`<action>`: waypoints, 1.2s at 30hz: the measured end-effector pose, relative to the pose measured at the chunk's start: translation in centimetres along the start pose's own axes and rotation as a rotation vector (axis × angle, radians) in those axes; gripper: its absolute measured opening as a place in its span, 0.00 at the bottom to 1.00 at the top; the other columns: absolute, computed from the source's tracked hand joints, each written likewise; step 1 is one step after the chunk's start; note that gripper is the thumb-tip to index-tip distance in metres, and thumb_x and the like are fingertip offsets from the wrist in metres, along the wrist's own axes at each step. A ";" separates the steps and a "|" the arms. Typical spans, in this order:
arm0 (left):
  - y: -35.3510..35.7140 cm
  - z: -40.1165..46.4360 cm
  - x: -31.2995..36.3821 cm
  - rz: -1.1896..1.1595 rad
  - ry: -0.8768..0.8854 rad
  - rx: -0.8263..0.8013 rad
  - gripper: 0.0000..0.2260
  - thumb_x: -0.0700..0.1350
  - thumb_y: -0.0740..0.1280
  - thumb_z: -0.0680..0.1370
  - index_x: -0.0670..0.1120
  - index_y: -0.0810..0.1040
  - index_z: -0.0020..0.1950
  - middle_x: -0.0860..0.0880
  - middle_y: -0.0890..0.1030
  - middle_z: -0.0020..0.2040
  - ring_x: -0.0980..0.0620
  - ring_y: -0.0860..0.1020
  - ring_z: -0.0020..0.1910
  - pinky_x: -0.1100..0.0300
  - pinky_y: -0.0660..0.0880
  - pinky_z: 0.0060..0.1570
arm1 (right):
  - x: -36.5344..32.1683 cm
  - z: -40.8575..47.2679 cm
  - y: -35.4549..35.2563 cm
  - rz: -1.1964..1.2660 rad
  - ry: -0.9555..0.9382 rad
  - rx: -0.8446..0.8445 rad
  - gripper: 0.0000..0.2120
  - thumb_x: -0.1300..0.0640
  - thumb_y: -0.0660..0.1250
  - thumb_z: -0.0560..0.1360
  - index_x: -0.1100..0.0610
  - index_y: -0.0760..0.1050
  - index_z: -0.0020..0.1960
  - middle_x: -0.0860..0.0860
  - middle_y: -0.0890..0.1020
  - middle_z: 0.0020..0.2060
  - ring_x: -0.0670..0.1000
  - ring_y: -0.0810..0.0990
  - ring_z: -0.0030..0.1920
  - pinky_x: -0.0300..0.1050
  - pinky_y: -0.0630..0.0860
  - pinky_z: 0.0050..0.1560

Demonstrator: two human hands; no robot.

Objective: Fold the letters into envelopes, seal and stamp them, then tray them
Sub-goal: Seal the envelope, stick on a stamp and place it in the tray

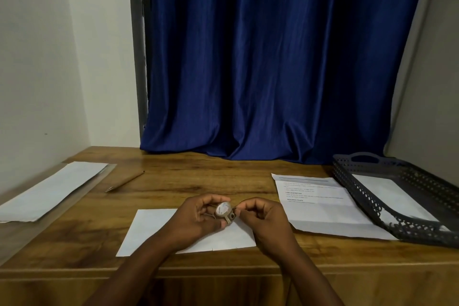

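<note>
On the surface (pixel 87 238), white sheets (pixel 53 190) and a pen (pixel 124 182) lie at the left. Over the white envelope (pixel 149 231) the left hand (pixel 198 221) curls its grip round a small tape roll (pixel 222 208) while the right hand (pixel 263 216) pinches its end. Further right lie a printed letter (pixel 320 206) and a dark tray (pixel 407 196) holding white paper.

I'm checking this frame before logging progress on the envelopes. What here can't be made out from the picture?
All in the head view:
- Small round object, held by left hand and right hand: too small and finger-covered to identify.
- Envelope under the hands: its middle is covered, so sealed or stamped is unknown.
- Printed sheet: body text too small.
- Tray: cut off by the right edge; the white paper inside is only partly seen.
</note>
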State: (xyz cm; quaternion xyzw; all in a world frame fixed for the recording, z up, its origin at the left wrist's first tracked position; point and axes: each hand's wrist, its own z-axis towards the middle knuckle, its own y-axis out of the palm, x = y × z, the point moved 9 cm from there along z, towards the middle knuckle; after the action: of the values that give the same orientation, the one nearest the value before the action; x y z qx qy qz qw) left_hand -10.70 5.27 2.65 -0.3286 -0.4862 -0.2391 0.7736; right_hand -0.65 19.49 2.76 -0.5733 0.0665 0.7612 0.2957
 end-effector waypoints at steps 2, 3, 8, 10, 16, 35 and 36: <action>-0.3 0.0 0.1 0.015 0.003 0.032 0.20 0.37 0.79 0.72 0.48 0.82 0.62 0.50 0.86 0.57 0.51 0.84 0.56 0.58 0.79 0.57 | 0.0 0.0 -0.1 0.020 -0.004 0.011 0.05 0.59 0.73 0.77 0.53 0.86 0.45 0.52 0.88 0.41 0.56 0.85 0.45 0.57 0.81 0.51; -0.5 0.0 0.1 0.020 0.004 0.049 0.20 0.37 0.79 0.72 0.48 0.82 0.62 0.51 0.86 0.56 0.51 0.84 0.57 0.58 0.79 0.58 | -0.1 0.0 -0.1 0.033 -0.010 0.014 0.04 0.60 0.73 0.77 0.54 0.86 0.45 0.52 0.88 0.40 0.57 0.85 0.45 0.55 0.82 0.50; -0.6 0.0 0.2 0.011 -0.006 0.085 0.18 0.37 0.79 0.73 0.47 0.81 0.61 0.52 0.86 0.55 0.52 0.84 0.55 0.59 0.80 0.57 | -0.4 -0.2 -0.2 0.048 -0.023 0.018 0.04 0.61 0.73 0.76 0.54 0.86 0.45 0.51 0.88 0.40 0.53 0.85 0.43 0.42 0.81 0.45; -0.7 0.0 0.1 -0.006 -0.015 0.097 0.18 0.36 0.78 0.73 0.45 0.81 0.60 0.51 0.87 0.54 0.51 0.85 0.54 0.60 0.81 0.56 | -0.4 -0.2 -0.3 0.041 -0.025 0.023 0.04 0.61 0.73 0.76 0.54 0.86 0.45 0.50 0.88 0.39 0.52 0.85 0.43 0.40 0.80 0.44; -1.1 0.3 -0.5 0.000 -0.025 0.128 0.16 0.36 0.77 0.74 0.45 0.82 0.60 0.49 0.87 0.53 0.46 0.85 0.53 0.56 0.82 0.55 | -0.1 -0.1 -0.4 0.039 -0.011 0.043 0.04 0.59 0.74 0.76 0.53 0.86 0.44 0.51 0.87 0.39 0.50 0.85 0.41 0.45 0.81 0.44; -3.6 -0.9 1.4 -0.206 -0.025 0.356 0.23 0.42 0.83 0.65 0.39 0.82 0.57 0.44 0.87 0.50 0.48 0.85 0.48 0.58 0.82 0.44 | 0.8 0.3 -0.2 0.055 0.116 -0.005 0.05 0.54 0.78 0.72 0.54 0.85 0.42 0.51 0.88 0.41 0.55 0.87 0.47 0.62 0.81 0.57; -4.0 -0.9 1.6 -0.172 -0.020 0.367 0.21 0.41 0.81 0.66 0.39 0.82 0.56 0.44 0.87 0.50 0.48 0.85 0.48 0.57 0.83 0.46 | 0.9 0.3 -0.1 0.044 0.123 -0.010 0.05 0.52 0.78 0.71 0.53 0.85 0.42 0.51 0.88 0.41 0.54 0.87 0.47 0.62 0.81 0.57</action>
State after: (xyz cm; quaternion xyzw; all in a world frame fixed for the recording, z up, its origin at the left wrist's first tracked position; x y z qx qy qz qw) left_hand -12.24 1.80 4.95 -0.1418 -0.5553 -0.2086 0.7925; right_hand -1.00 20.08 2.12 -0.6189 0.0935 0.7312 0.2713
